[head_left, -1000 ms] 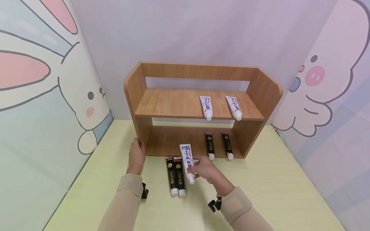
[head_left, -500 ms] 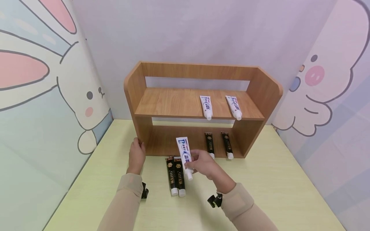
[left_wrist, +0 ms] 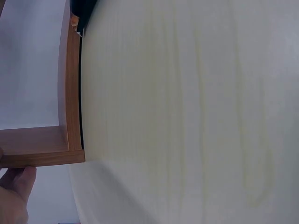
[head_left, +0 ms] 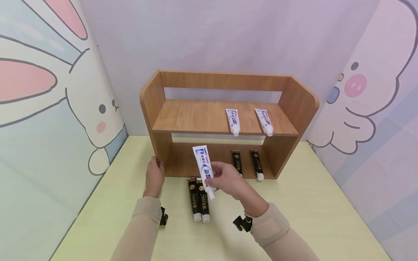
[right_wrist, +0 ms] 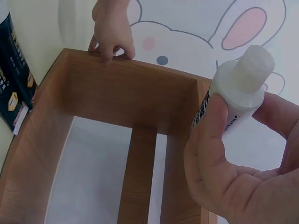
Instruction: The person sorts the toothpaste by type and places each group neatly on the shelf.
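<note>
Indoors, pale yellow table (head_left: 326, 217) between cartoon-printed walls (head_left: 39, 181), right hand (head_left: 230, 181) pinching a white tube (head_left: 203, 165) in front of a wooden shelf (head_left: 192, 114), left hand (head_left: 154, 176) gripping its side, fingers (right_wrist: 106, 52) hooked over the edge, clear only in the right wrist view.

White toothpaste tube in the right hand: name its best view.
Head view: the white toothpaste tube shows nearly whole, from flat end to cap. The right wrist view shows mainly its cap end; the left wrist view shows none.
</note>
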The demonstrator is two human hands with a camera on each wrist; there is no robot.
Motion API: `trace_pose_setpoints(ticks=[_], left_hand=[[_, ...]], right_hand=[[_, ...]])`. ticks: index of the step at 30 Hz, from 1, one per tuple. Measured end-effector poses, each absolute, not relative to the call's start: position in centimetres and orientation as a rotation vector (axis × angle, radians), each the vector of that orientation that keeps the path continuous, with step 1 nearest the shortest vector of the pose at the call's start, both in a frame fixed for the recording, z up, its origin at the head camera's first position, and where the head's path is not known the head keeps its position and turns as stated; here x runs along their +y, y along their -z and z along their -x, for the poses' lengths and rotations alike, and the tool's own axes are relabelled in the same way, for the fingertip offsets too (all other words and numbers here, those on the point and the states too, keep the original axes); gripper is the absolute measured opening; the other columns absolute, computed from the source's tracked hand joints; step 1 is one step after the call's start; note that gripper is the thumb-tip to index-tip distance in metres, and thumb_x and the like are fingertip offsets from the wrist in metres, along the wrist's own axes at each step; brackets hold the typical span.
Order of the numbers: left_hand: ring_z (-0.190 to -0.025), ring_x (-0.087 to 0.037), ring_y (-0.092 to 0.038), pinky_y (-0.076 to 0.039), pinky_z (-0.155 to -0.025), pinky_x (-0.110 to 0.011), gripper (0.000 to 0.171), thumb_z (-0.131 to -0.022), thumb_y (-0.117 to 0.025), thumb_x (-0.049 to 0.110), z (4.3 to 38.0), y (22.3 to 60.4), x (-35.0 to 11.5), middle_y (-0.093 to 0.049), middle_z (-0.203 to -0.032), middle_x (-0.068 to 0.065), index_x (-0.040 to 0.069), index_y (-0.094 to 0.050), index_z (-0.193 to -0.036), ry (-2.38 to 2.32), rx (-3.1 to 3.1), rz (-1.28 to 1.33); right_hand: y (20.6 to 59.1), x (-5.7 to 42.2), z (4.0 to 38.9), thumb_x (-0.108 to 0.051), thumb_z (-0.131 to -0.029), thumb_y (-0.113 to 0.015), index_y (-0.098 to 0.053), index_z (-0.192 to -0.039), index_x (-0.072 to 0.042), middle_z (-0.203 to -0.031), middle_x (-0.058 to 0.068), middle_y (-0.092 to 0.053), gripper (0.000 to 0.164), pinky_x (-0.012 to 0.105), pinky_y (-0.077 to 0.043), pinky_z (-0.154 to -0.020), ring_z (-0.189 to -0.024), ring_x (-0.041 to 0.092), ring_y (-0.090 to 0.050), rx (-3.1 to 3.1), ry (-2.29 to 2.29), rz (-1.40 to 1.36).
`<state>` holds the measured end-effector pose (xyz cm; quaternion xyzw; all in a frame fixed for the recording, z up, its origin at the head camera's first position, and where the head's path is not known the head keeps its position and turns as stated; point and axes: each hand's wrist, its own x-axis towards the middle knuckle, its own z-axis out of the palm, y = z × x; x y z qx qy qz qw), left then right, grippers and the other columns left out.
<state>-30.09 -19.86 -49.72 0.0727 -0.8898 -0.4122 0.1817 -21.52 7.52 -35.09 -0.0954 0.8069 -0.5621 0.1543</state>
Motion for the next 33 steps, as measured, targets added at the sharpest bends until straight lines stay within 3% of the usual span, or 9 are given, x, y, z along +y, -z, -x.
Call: trace_pose_setpoints(ticks=[20, 33], left_hand=[[-0.094, -0.041, -0.056, -0.049, -0.079, -0.052, 0.022, -0.104, -0.046, 0.011, 30.3, 50.1, -19.9, -0.051, -0.106, -0.025, -0.006, -0.043, -0.117, 1.115, -2.497, -0.189], [-0.095, -0.041, -0.057, -0.05, -0.079, -0.052, 0.021, -0.104, -0.045, 0.011, 30.4, 50.2, -20.0, -0.052, -0.106, -0.025, -0.005, -0.044, -0.116, 1.132, -2.493, -0.199]], right_hand=[[29.8, 6.5, 23.3, -0.007, -0.089, -0.072, -0.048, -0.141, -0.005, -0.107, 0.011, -0.061, 0.057, 0.032, -0.055, -0.07, -0.09, 0.026, -0.061, 2.408, 1.543, 0.218], [27.7, 5.5, 26.3, -0.01, -0.09, -0.071, -0.045, -0.143, -0.004, -0.111, 0.014, -0.06, 0.059, 0.027, -0.052, -0.065, -0.087, 0.024, -0.061, 2.431, 1.521, 0.138]])
